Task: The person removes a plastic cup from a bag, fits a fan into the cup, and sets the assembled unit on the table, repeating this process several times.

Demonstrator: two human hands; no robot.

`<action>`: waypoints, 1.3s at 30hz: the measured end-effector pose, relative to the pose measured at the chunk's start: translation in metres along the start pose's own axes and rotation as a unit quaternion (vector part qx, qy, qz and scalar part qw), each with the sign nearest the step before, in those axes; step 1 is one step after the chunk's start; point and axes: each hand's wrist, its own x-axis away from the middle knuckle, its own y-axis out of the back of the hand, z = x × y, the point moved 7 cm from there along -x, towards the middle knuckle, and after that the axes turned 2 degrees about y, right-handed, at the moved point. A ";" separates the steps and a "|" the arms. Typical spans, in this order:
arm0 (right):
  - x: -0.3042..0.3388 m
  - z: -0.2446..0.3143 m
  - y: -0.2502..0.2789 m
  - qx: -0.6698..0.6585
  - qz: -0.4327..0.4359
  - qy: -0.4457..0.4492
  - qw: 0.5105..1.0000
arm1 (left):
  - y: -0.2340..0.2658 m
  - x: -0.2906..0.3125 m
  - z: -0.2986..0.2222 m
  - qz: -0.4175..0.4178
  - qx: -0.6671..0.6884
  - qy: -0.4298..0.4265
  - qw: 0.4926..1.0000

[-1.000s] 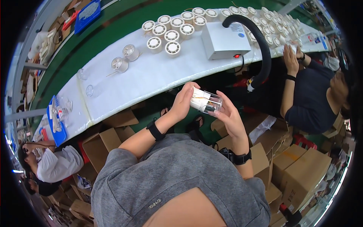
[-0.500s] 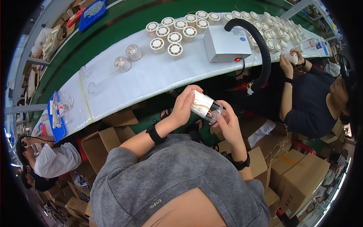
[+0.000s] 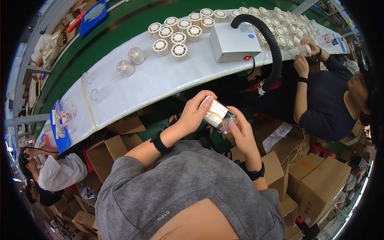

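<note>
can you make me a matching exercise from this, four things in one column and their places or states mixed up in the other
1. white plastic cylinder with a clear end
2. pale grey metal box
3. blue plastic tray holding white parts
4. black corrugated hose

A. at the left end of the white-covered table
B. showing a lit red switch
C. held between left hand and right hand
D. arching beyond the table's edge

Pairs: 1-C, 2-B, 3-A, 4-D

Two hands hold one unit; the table bears two clear-cased units, one machine.
</note>
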 end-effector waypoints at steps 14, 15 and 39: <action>0.002 0.015 -0.009 -0.018 0.002 0.070 0.997 | -0.006 0.011 -0.012 0.025 0.023 -0.044 0.998; 0.002 0.017 -0.011 -0.009 0.007 0.088 0.996 | -0.005 0.012 -0.016 0.021 0.010 -0.057 0.998; -0.030 -0.003 -0.073 -0.092 0.021 0.016 0.995 | 0.041 0.038 0.012 -0.006 0.079 -0.068 0.995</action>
